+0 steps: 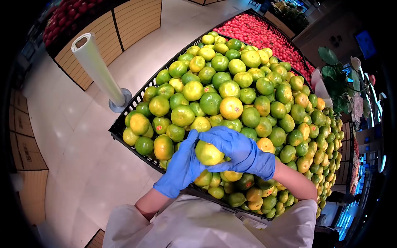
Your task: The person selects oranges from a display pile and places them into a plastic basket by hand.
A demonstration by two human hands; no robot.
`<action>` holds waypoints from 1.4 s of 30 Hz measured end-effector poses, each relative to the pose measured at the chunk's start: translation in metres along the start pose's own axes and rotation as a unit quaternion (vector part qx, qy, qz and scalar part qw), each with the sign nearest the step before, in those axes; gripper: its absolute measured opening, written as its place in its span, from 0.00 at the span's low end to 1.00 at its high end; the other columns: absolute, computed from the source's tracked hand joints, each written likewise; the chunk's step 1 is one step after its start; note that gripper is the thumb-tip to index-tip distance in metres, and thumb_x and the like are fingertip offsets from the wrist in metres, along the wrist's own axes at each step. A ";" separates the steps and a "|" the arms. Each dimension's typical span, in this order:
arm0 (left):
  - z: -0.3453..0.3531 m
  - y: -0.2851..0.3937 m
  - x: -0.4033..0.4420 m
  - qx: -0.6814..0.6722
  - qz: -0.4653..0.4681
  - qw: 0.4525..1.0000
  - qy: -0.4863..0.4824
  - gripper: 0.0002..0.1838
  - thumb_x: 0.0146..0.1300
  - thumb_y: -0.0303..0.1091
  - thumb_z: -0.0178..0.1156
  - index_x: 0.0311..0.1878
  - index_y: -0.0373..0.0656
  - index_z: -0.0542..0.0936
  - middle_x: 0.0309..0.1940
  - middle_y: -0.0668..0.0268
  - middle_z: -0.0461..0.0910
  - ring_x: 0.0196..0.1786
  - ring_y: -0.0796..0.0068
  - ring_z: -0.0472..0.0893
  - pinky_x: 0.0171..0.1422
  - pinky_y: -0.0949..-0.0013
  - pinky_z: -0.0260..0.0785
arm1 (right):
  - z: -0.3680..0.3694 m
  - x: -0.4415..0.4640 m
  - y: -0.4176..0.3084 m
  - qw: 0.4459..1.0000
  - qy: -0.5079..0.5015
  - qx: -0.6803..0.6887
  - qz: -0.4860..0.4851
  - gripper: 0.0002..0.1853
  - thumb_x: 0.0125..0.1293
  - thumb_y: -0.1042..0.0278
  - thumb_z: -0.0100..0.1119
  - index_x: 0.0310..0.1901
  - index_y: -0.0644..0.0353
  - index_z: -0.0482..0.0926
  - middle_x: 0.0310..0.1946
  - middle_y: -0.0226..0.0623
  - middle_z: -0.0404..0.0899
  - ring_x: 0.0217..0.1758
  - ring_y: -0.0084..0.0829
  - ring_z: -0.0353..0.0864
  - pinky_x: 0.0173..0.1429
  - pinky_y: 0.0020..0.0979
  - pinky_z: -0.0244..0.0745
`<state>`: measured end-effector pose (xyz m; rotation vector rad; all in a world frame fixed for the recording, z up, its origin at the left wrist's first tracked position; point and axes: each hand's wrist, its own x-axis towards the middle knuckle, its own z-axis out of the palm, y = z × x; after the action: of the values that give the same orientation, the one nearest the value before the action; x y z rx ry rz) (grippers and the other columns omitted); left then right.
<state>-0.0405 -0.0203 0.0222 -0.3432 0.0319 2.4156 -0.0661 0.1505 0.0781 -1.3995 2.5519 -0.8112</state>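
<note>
A yellow-green mandarin (209, 153) sits between my two hands, both in blue gloves, above the near edge of the pile. My right hand (237, 151) curls over its top and right side, fingers wrapped round it. My left hand (182, 165) presses along its left side, with the fingers pointing up and away. Below and around them lie many green and yellow mandarins (211, 103), some with small red stickers, heaped in a black slatted crate (136, 99). The undersides of my fingers are hidden.
Small red fruits (264, 35) fill the crate's far end. A roll of clear bags (97, 68) stands upright on the left. A wood-panelled stand (136, 22) holds red fruit behind it. A potted plant (331, 78) rises at the right. Pale tiled floor (82, 165) runs along the left.
</note>
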 end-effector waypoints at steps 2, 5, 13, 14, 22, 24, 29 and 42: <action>-0.001 -0.004 -0.001 -0.016 0.004 0.998 -0.053 0.27 0.72 0.47 0.43 0.66 0.38 0.58 0.60 0.54 0.67 0.62 0.61 0.71 0.62 0.56 0.70 | 0.005 -0.003 -0.003 0.989 0.088 0.074 0.096 0.36 0.51 0.57 0.69 0.60 0.63 0.66 0.48 0.49 0.72 0.47 0.47 0.75 0.54 0.39 0.72; -0.004 -0.030 -0.001 0.288 0.231 0.929 -0.039 0.35 0.65 0.36 0.57 0.69 0.38 0.52 0.65 0.55 0.57 0.61 0.61 0.70 0.62 0.61 0.69 | 0.009 0.005 -0.018 0.878 0.158 0.371 0.257 0.28 0.59 0.63 0.65 0.57 0.60 0.64 0.47 0.41 0.71 0.45 0.33 0.76 0.50 0.34 0.73; 0.003 0.018 0.021 0.755 0.461 0.466 -0.012 0.45 0.49 0.29 0.69 0.69 0.46 0.56 0.59 0.51 0.61 0.58 0.53 0.69 0.56 0.61 0.70 | 0.006 0.020 -0.024 0.770 0.231 0.520 0.290 0.18 0.66 0.72 0.56 0.55 0.61 0.64 0.48 0.32 0.70 0.52 0.20 0.69 0.56 0.22 0.67; 0.005 0.028 0.028 0.754 0.452 0.475 -0.046 0.44 0.49 0.30 0.70 0.68 0.47 0.58 0.57 0.53 0.64 0.57 0.54 0.70 0.55 0.61 0.70 | 0.000 0.021 -0.026 0.758 0.237 0.528 0.301 0.18 0.66 0.72 0.56 0.55 0.61 0.64 0.49 0.33 0.70 0.52 0.20 0.69 0.56 0.22 0.67; 0.050 0.098 0.083 0.706 0.332 0.626 0.002 0.34 0.48 0.35 0.73 0.55 0.45 0.64 0.44 0.63 0.71 0.45 0.76 0.72 0.49 0.71 0.71 | -0.019 -0.024 -0.002 0.758 0.298 0.493 0.305 0.14 0.69 0.71 0.50 0.54 0.63 0.68 0.49 0.33 0.72 0.53 0.22 0.71 0.60 0.24 0.66; 0.075 0.100 0.098 0.727 0.285 0.624 -0.016 0.31 0.52 0.37 0.70 0.56 0.46 0.64 0.45 0.64 0.70 0.47 0.76 0.71 0.51 0.71 0.69 | -0.019 -0.038 -0.001 0.758 0.315 0.478 0.312 0.12 0.68 0.73 0.50 0.52 0.63 0.71 0.45 0.31 0.74 0.51 0.21 0.72 0.57 0.23 0.68; 0.141 0.078 0.167 0.732 0.213 0.634 -0.129 0.27 0.61 0.44 0.60 0.60 0.48 0.62 0.54 0.62 0.66 0.57 0.72 0.67 0.62 0.69 0.60 | -0.034 -0.072 -0.005 0.781 0.327 0.410 0.340 0.14 0.69 0.71 0.48 0.53 0.63 0.70 0.51 0.38 0.74 0.56 0.30 0.73 0.63 0.33 0.67; 0.175 0.033 0.431 0.864 0.044 0.343 -0.366 0.40 0.47 0.40 0.71 0.65 0.50 0.65 0.63 0.57 0.61 0.68 0.61 0.59 0.72 0.62 0.51 | -0.041 -0.149 -0.021 0.677 0.445 0.361 0.461 0.15 0.67 0.67 0.53 0.52 0.65 0.71 0.47 0.39 0.76 0.52 0.28 0.75 0.58 0.32 0.70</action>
<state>-0.4172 0.2481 0.0791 1.6606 1.9256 1.0404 0.0195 0.2784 0.1020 0.6991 2.3084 -2.1482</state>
